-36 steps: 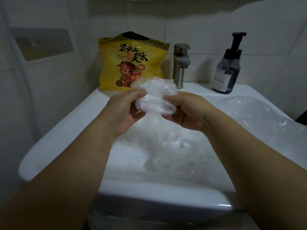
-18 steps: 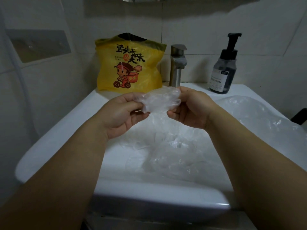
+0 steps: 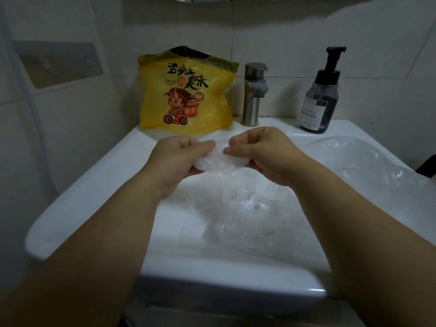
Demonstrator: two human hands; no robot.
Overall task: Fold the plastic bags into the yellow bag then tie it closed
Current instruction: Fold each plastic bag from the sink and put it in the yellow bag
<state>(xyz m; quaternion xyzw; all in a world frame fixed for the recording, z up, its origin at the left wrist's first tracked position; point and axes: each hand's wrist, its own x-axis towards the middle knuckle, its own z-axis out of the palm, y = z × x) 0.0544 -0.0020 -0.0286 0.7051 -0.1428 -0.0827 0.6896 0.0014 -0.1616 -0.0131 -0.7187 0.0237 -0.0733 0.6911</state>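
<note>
2 hands, left hand (image 3: pixel 175 159) and right hand (image 3: pixel 262 153), pinch a clear plastic bag (image 3: pixel 218 162), compressing it small, probably to fit the open-topped yellow bag (image 3: pixel 186 90) behind.

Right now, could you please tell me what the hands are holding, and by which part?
Both hold one folded clear plastic bag: the left hand pinches its left end, the right hand its right end, above the sink.
</note>
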